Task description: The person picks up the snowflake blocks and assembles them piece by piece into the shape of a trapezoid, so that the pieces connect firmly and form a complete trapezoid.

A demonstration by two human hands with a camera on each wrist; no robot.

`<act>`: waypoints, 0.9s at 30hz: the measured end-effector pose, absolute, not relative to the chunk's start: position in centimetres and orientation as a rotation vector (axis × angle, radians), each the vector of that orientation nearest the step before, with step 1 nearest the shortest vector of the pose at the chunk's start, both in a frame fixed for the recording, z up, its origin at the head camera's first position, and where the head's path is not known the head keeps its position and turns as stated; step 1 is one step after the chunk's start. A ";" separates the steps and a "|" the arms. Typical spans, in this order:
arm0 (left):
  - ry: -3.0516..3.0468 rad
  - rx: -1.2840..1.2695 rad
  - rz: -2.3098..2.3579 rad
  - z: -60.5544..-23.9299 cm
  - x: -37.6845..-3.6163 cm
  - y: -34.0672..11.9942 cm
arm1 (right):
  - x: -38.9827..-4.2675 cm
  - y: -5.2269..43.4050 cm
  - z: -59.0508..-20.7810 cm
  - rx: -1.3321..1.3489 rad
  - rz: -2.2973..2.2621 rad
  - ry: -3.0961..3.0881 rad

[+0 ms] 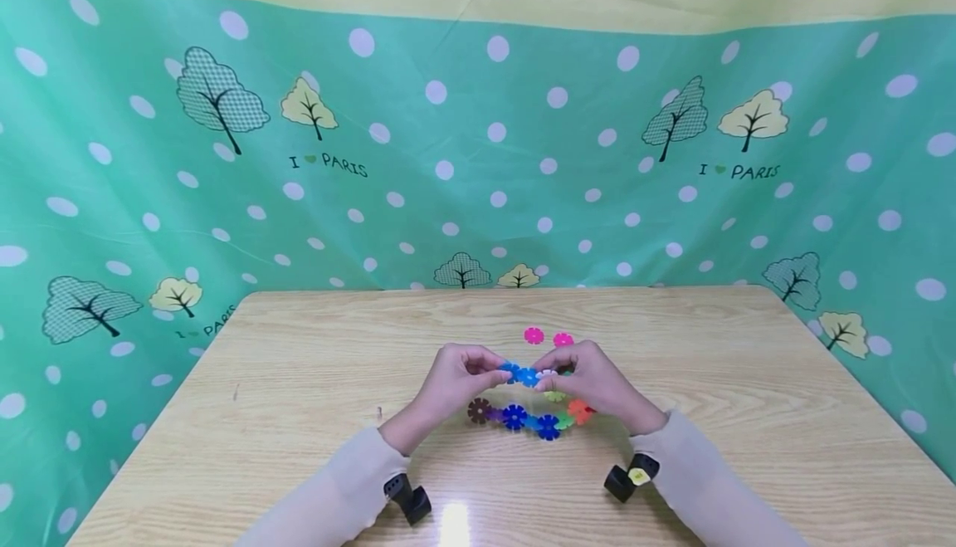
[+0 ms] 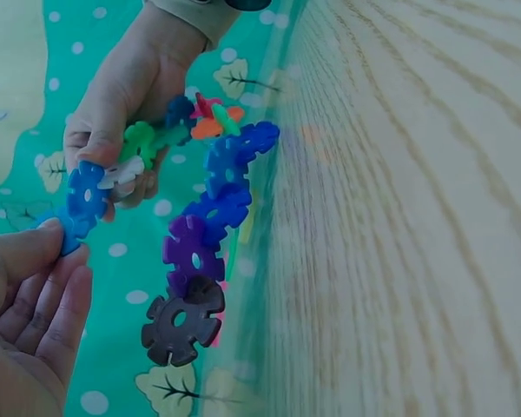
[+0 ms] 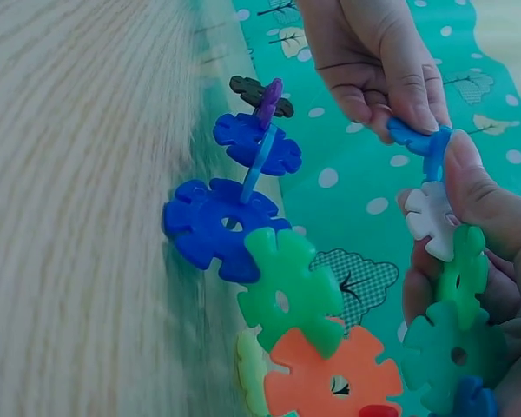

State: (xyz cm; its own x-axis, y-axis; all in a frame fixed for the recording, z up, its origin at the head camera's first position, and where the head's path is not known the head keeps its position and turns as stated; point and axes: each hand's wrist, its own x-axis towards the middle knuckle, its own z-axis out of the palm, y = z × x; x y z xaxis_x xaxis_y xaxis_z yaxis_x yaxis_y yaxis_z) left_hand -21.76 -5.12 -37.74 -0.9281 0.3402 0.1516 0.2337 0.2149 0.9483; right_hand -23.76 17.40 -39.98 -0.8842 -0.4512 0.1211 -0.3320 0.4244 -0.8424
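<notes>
Wrist-mounted cameras (image 1: 407, 497) sit nearest the viewer. Left hand (image 1: 456, 381) pinches a blue snowflake disc (image 1: 515, 373); right hand (image 1: 590, 381) pinches the adjoining white disc (image 1: 548, 374), apparently steadying the joint. The interlocked disc chain (image 1: 534, 418) hangs beneath both hands, just above the wooden table (image 1: 299, 381).

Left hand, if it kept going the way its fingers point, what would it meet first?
The left hand points toward the right hand across the blue disc it pinches. That disc comes first, then probably the white disc at the right fingertips.
</notes>
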 end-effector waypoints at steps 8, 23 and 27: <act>2.374 0.586 1.813 -37.6 -21.6 -5.2 | -23.8 17.3 -40.2 -0.708 -1.428 2.573; 2.375 0.568 1.850 -38.0 -21.6 -4.9 | -23.9 17.5 -40.4 -0.689 -1.459 2.566; 2.346 0.548 1.862 -38.4 -21.7 -4.8 | -23.9 17.5 -40.7 -0.715 -1.470 2.566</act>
State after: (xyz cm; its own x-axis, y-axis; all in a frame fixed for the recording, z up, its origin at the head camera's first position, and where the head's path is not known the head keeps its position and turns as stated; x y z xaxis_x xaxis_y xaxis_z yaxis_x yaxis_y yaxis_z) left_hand -21.72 -4.79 -38.38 -0.9307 0.3359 0.1448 0.2172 0.1891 0.9576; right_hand -23.95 17.46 -40.69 -0.8850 -0.4433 0.1426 -0.3473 0.4242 -0.8363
